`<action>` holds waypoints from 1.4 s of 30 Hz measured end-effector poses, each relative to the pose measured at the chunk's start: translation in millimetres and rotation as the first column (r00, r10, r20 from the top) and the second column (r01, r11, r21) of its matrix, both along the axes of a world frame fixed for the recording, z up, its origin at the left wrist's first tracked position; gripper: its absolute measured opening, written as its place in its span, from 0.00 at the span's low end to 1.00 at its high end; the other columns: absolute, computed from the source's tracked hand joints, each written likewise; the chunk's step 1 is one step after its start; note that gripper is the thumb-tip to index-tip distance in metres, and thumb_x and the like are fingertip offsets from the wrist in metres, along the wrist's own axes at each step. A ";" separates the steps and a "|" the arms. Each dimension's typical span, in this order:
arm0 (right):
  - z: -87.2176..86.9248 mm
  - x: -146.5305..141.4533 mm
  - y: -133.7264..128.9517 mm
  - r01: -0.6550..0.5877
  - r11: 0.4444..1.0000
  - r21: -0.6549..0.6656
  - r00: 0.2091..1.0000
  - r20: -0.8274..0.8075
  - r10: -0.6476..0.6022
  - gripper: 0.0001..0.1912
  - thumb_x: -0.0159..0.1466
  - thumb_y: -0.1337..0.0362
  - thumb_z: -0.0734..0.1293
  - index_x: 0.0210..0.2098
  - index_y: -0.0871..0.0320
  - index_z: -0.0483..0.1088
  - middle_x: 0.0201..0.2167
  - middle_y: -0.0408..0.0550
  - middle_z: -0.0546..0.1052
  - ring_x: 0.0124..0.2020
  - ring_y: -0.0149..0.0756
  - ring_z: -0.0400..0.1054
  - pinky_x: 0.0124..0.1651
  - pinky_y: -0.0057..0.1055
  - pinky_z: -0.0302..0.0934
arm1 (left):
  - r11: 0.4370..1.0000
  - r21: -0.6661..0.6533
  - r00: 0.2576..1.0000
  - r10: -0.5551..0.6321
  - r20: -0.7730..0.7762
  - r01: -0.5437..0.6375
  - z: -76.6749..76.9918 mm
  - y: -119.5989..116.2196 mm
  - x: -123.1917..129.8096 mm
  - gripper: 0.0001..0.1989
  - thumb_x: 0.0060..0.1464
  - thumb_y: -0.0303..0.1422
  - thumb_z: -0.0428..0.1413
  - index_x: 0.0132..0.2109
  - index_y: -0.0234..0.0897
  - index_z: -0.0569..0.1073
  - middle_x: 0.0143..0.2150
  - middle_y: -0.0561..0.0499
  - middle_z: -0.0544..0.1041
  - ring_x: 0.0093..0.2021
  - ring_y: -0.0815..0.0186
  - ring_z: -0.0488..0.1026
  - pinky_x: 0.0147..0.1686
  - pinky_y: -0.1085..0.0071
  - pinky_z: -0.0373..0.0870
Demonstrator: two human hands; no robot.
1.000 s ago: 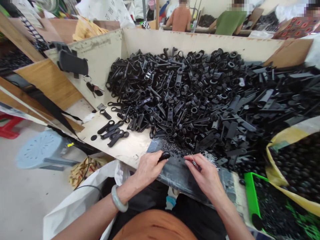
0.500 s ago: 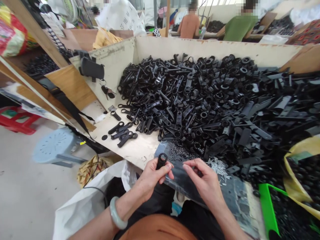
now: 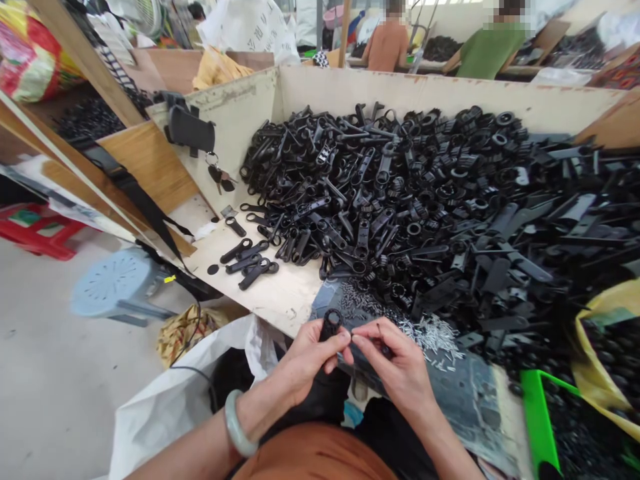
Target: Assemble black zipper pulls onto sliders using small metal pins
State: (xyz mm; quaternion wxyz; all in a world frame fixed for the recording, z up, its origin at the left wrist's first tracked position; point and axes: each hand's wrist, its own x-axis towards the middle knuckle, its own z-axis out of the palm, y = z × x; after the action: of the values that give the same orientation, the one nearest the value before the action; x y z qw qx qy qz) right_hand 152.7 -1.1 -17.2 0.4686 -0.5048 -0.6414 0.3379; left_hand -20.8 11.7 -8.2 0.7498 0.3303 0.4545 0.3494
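My left hand (image 3: 311, 353) is closed on a black ring-ended part (image 3: 332, 320), whose round end sticks up between thumb and fingers. Close to its thumb tip, my right hand (image 3: 393, 353) is pinched; a small dark piece shows at its fingertips, too small to make out. Something dark also sits inside the curled fingers of that hand. Beyond both hands lie small dark screws (image 3: 360, 300) and a heap of silvery pins (image 3: 434, 339) on a dark board (image 3: 450, 390).
A large pile of black parts (image 3: 360, 193) fills the walled table. Several finished-looking handles (image 3: 256, 272) lie left of it. A green crate (image 3: 543, 420) and yellow sack (image 3: 595, 353) stand right, a blue stool (image 3: 113, 283) left. Two people (image 3: 387, 43) sit beyond.
My right hand has moved left, and its fingertips now nearly meet my left hand's. The part in my left hand has shifted slightly right. The whole view has shifted a little.
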 end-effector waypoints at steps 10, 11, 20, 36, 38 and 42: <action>-3.8 2.6 -7.0 0.029 0.996 0.083 1.000 0.006 -0.029 0.06 0.67 0.65 0.70 0.38 0.54 0.82 0.32 0.47 0.80 0.31 0.34 0.74 0.31 0.28 0.67 | 1.000 -0.023 1.000 0.010 -0.003 -0.010 -1.7 -1.5 7.8 0.18 0.52 0.44 0.66 0.33 0.32 0.74 0.25 0.53 0.74 0.20 0.77 0.59 0.20 0.76 0.48; -3.8 3.1 -7.9 0.026 0.997 0.077 1.000 0.003 -0.026 0.06 0.67 0.65 0.70 0.38 0.54 0.82 0.32 0.47 0.80 0.31 0.34 0.74 0.31 0.28 0.67 | 0.999 -0.033 1.000 0.009 0.009 -0.008 -2.1 -1.6 7.9 0.18 0.52 0.44 0.66 0.33 0.32 0.74 0.25 0.53 0.74 0.20 0.78 0.58 0.20 0.76 0.48; -5.1 8.6 -11.3 0.003 0.999 -0.034 1.000 -0.021 -0.004 0.08 0.68 0.61 0.70 0.37 0.53 0.82 0.32 0.48 0.80 0.31 0.35 0.73 0.33 0.30 0.66 | 0.997 -0.034 0.997 -0.064 0.032 0.065 -5.3 -2.1 7.1 0.19 0.52 0.45 0.66 0.29 0.32 0.74 0.25 0.53 0.72 0.20 0.78 0.58 0.20 0.75 0.47; -9.5 13.6 -17.6 -0.017 1.000 0.027 0.999 0.036 0.016 0.06 0.67 0.64 0.70 0.41 0.54 0.81 0.33 0.47 0.80 0.29 0.33 0.73 0.29 0.28 0.65 | 0.923 -0.383 0.976 0.046 0.213 0.040 -3.3 -3.7 11.0 0.19 0.39 0.38 0.73 0.30 0.32 0.74 0.22 0.56 0.71 0.18 0.80 0.57 0.19 0.78 0.46; -9.6 14.0 -19.1 -0.017 0.998 0.062 0.998 0.066 0.013 0.05 0.67 0.65 0.70 0.41 0.54 0.80 0.33 0.47 0.80 0.30 0.34 0.73 0.31 0.28 0.67 | 0.911 -0.409 0.976 0.038 0.216 0.055 -2.5 -4.5 12.3 0.18 0.40 0.38 0.73 0.29 0.32 0.73 0.22 0.56 0.71 0.17 0.80 0.57 0.20 0.78 0.47; -8.0 15.1 -21.8 0.008 0.998 0.069 0.996 0.094 -0.014 0.05 0.67 0.64 0.70 0.39 0.54 0.79 0.32 0.47 0.79 0.29 0.34 0.73 0.30 0.29 0.67 | 0.940 -0.320 0.978 -0.058 0.199 0.120 2.5 -5.7 12.9 0.18 0.44 0.42 0.70 0.30 0.33 0.73 0.22 0.56 0.71 0.18 0.78 0.58 0.21 0.76 0.48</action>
State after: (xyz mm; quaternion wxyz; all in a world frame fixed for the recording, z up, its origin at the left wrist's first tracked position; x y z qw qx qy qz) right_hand 167.8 -22.9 -25.3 0.4567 -0.5073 -0.6712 0.2890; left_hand -7.9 6.1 -5.7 0.8488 0.1861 0.4190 0.2634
